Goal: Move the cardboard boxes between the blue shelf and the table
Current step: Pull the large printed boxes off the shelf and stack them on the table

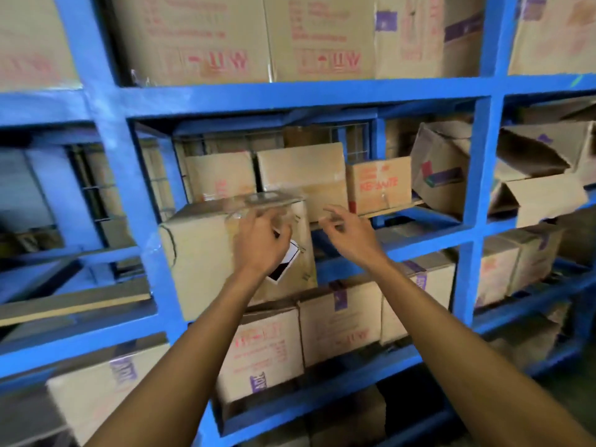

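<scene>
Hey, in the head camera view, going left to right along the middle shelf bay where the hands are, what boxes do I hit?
Large box sticking out under the left hand → plain tan box → red-printed box → tilted box with purple label.

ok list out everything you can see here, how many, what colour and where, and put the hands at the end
blue shelf: one, blue metal frame, fills the view, several tiers.
large front box: one, tan cardboard with a black and white label, sticks out of the middle bay at its left.
middle bay boxes: three upright, tan, one with red print, behind the front box.
tilted box: one, tan with purple and green marks, leaning at the right of the middle bay.
top tier boxes: several, tan with red print.
lower tier boxes: several, tan with purple tape.
left hand: on the front box's upper right corner.
right hand: loosely curled, touching nothing, right of that box.
</scene>
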